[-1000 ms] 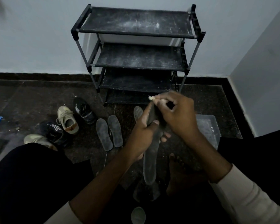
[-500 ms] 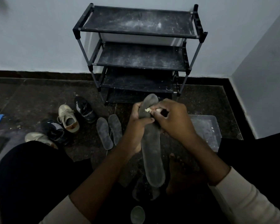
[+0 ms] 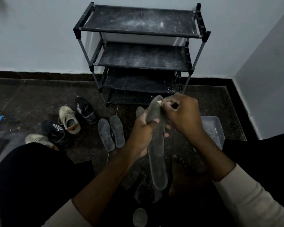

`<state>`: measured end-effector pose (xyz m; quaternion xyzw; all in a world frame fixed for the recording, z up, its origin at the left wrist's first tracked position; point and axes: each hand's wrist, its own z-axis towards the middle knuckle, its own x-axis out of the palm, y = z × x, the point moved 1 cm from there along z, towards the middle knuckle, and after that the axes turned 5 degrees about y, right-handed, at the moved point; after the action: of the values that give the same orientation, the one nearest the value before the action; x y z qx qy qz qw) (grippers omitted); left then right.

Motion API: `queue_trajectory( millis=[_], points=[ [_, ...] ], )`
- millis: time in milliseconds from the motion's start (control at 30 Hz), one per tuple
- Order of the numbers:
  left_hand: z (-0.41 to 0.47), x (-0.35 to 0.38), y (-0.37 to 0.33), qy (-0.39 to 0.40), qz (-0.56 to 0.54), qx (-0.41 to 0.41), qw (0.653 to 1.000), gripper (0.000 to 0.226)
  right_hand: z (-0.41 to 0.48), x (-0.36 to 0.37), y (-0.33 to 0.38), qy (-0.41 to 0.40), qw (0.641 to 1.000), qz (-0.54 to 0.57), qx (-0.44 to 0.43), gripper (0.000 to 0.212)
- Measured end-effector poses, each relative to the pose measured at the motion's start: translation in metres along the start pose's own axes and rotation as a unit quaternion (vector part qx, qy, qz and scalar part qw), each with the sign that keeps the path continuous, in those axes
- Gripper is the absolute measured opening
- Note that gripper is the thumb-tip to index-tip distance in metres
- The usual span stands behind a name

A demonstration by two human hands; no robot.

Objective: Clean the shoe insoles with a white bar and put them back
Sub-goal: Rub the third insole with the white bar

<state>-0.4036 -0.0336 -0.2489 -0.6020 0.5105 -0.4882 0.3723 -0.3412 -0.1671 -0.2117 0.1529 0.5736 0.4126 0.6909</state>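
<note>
The insole (image 3: 156,154) is in your left hand (image 3: 142,135), which grips it around the upper part: thumb across the front face, fingers curled behind, with fingertips showing at its right edge. It stands roughly upright, its long lower end hanging below that hand toward your lap and its rounded top end rising just above your thumb. Your right hand (image 3: 182,115) sits just to the right of the left one and pinches the white bar (image 3: 159,101), a small pale stub, between thumb and fingers. The stub's tip touches the insole's top end at its right edge.

Left of your left hand, near the wrist, a pair of grey insoles (image 3: 106,135) lies side by side, flat on the dark floor. Further left are four shoes: a beige shoe (image 3: 69,118) with a dark shoe (image 3: 85,110) beside it, then a striped dark shoe (image 3: 53,131) and a second pale shoe (image 3: 38,139) closer to your knee. Beyond both hands a black shoe rack (image 3: 138,54), dusted with white, stands against the wall. Just right of your right wrist sits a clear plastic tub (image 3: 211,128). Below your right forearm your bare foot (image 3: 184,174) rests on the floor.
</note>
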Motion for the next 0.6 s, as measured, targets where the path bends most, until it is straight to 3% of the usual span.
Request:
queue_trajectory(
  millis=[167, 333, 500, 600],
  points=[
    [0.003, -0.002, 0.001, -0.008, 0.018, 0.026, 0.999, 0.036, -0.013, 0.010, 0.014, 0.052, 0.998, 0.006, -0.031, 0.009],
    [-0.003, 0.002, -0.002, 0.000, 0.006, 0.005, 1.000, 0.033, 0.004, 0.000, 0.001, -0.015, 1.000, 0.022, 0.008, 0.007],
    [-0.002, -0.001, -0.001, 0.006, 0.013, 0.002, 1.000, 0.046, -0.008, 0.009, 0.007, 0.044, 0.999, 0.012, -0.019, 0.006],
    [-0.003, -0.001, -0.002, 0.007, 0.009, 0.005, 1.000, 0.047, 0.002, -0.001, -0.002, 0.004, 1.000, 0.016, 0.015, 0.006]
  ],
)
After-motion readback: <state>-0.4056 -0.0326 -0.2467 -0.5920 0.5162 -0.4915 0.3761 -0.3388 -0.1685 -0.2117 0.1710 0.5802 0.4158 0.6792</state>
